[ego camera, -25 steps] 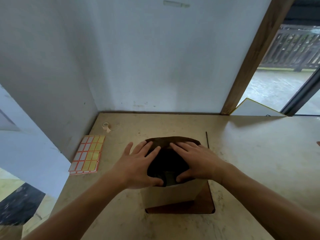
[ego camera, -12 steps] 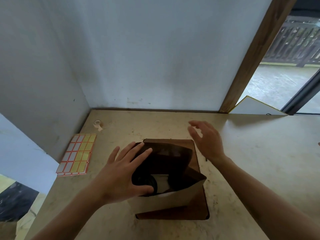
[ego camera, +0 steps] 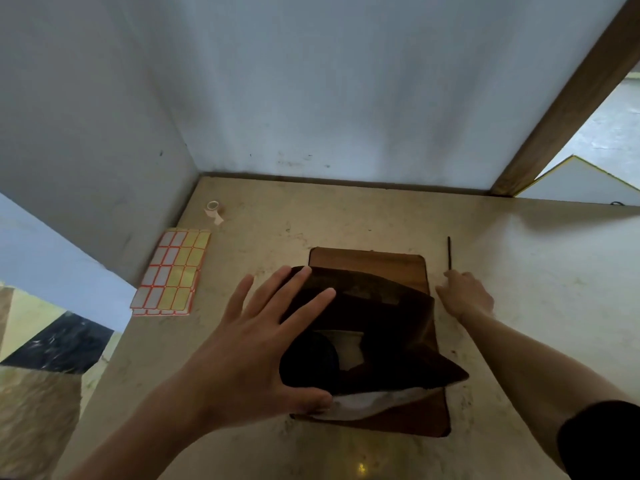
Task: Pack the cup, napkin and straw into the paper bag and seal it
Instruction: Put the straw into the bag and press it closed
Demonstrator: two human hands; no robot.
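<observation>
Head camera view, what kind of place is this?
Likely a makeshift packing counter in a wall corner: paper bag, sticker label sheet and small tape roll on a beige countertop.

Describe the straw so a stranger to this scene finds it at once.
Find the paper bag standing on the brown board. Right of the board, a thin stick lies on the tabletop, the right hand at its near end: the straw. It alone is black and needle-slim, unlike the sticker sheet and tape roll far left.

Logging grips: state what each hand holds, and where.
Left hand presses the paper bag at its left rim; right hand touches the straw, near end; grip unclear.
</observation>
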